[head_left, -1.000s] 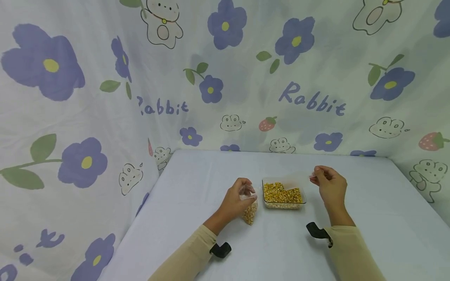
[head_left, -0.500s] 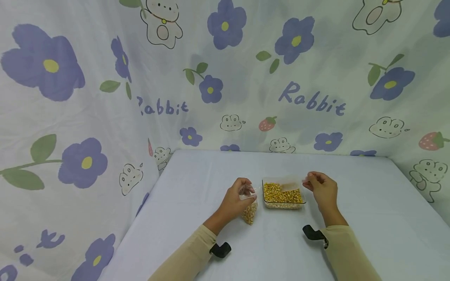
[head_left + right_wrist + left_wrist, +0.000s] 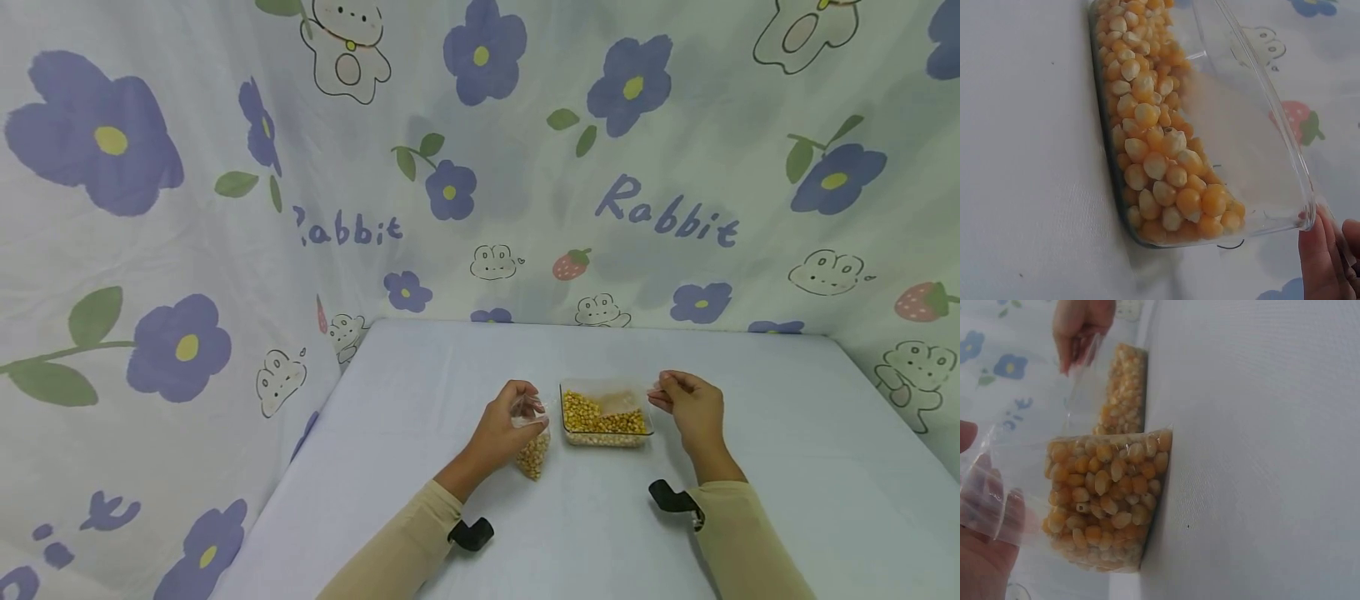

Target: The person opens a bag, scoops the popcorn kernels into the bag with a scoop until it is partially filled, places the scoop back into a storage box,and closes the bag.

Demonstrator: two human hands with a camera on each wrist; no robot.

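My left hand (image 3: 501, 425) holds the upper part of a clear plastic bag (image 3: 1107, 500), thumb and fingers curled about its mouth. Corn kernels fill the bag's lower part, which stands on the table. To its right is a clear glass container (image 3: 606, 440) of yellow corn kernels (image 3: 1154, 150). At the container's right rim, my right hand (image 3: 693, 408) pinches the thin handle of a translucent scoop. The scoop's pale blade (image 3: 617, 403) lies in among the kernels at the back right; through the glass wall it looks blurred and whitish in the right wrist view.
A white cloth covers the table (image 3: 420, 392). Behind and to the left hangs a curtain (image 3: 517, 183) printed with flowers and rabbits. Black wrist mounts (image 3: 471, 534) stick out from both sleeves.
My right hand has moved left and slightly down to the container's rim, bringing the scoop lower into the corn kernels. The left hand and the bag have stayed in place.
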